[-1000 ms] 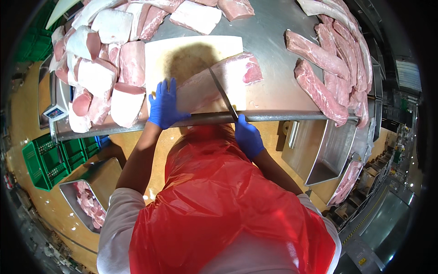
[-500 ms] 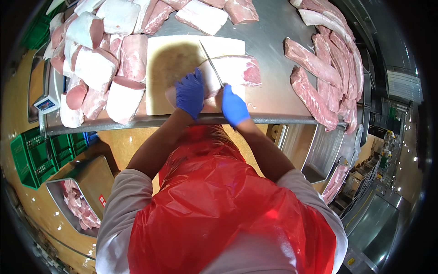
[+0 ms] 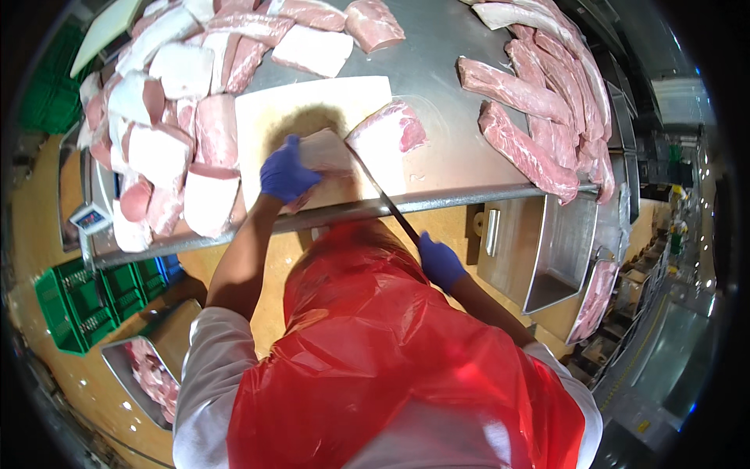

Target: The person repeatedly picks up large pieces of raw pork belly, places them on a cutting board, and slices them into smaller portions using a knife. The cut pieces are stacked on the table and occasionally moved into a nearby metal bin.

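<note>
My blue-gloved left hand (image 3: 287,172) is closed on the left end of a slab of pale pink meat (image 3: 326,151), pressed down on the white cutting board (image 3: 256,125). In my gloved right hand (image 3: 440,260) is a long thin knife (image 3: 376,189), its handle out past the table's front edge. The blade slants up and left over the board, its tip at the gap beside the slab. Right of that gap lies a separate piece of meat (image 3: 388,129), pale on top with a red end, partly off the board.
Thick pale meat blocks (image 3: 158,146) crowd the table's left side. Long meat strips (image 3: 516,90) are piled on the right. Below the steel table edge (image 3: 461,195) stand green crates (image 3: 74,301), a meat-filled bin (image 3: 148,375) and a metal tub (image 3: 558,258).
My right hand has drawn the knife back toward me and right, past the table edge. The meat is now in two pieces, and my left hand has moved left with one.
</note>
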A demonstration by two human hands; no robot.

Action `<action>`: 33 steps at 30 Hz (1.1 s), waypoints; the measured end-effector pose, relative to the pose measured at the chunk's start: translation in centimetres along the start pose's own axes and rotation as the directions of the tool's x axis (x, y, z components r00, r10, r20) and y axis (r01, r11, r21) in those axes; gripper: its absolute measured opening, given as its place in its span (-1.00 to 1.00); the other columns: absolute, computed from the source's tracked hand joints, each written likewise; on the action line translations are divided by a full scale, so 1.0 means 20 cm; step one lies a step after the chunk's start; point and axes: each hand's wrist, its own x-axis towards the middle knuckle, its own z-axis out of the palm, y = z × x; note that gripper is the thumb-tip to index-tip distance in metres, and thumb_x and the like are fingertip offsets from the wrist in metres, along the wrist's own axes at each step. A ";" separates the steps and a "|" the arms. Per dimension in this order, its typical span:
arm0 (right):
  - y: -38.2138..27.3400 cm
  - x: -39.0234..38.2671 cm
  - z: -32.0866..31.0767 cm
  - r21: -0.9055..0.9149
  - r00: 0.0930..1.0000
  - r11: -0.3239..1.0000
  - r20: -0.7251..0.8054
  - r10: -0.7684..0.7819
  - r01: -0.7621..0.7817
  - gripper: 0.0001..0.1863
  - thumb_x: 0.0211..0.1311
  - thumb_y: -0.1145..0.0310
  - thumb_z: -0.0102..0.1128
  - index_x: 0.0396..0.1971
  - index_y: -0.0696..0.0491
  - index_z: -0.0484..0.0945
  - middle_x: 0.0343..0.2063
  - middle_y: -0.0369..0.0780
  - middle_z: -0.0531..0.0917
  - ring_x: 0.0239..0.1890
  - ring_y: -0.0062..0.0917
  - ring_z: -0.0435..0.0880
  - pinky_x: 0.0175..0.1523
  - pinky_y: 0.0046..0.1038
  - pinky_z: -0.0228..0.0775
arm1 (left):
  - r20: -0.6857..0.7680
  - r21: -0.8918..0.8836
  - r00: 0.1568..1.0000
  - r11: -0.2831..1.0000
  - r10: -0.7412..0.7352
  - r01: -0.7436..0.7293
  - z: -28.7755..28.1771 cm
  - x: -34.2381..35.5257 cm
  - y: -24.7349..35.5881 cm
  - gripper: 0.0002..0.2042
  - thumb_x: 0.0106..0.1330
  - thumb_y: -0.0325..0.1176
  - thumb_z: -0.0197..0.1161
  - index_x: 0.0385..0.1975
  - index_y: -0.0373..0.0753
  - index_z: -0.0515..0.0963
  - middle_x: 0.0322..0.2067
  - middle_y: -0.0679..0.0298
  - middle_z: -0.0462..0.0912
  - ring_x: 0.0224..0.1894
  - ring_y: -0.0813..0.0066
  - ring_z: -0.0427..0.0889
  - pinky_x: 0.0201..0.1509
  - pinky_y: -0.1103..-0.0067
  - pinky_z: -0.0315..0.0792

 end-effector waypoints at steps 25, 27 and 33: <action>0.26 -0.01 0.02 0.438 0.805 0.895 -0.500 0.318 -0.082 -0.78 0.49 0.28 0.08 -0.20 0.14 0.39 -0.62 -0.04 0.60 -0.63 -0.19 0.59 -0.56 -0.22 0.36 | 0.042 0.095 0.974 0.970 0.223 -0.226 0.34 0.50 0.68 -0.19 0.10 -0.01 0.39 0.37 -0.18 0.27 -0.03 -0.08 0.62 0.00 0.04 0.65 0.02 0.15 0.50; 0.24 -0.07 0.03 0.526 0.802 0.841 -0.443 0.402 -0.131 -0.80 0.48 0.32 0.08 -0.22 0.16 0.38 -0.56 0.11 0.61 -0.46 0.14 0.61 -0.45 -0.06 0.35 | 0.100 -0.177 0.969 0.962 0.226 -0.206 0.25 0.59 0.57 -0.20 0.02 0.00 0.46 0.27 -0.23 0.36 -0.06 -0.07 0.66 -0.03 0.09 0.70 0.01 0.24 0.55; 0.20 -0.13 0.21 0.697 0.774 0.701 -0.358 0.523 -0.152 -0.83 0.48 0.32 0.07 -0.22 0.11 0.38 -0.68 -0.15 0.53 -0.73 -0.35 0.50 -0.63 -0.30 0.30 | 0.033 -0.999 0.915 -0.009 0.403 0.040 0.35 0.71 -0.08 -0.65 0.30 -0.16 0.29 -0.04 -0.27 0.58 -0.20 0.24 0.69 -0.14 0.43 0.66 -0.04 0.53 0.53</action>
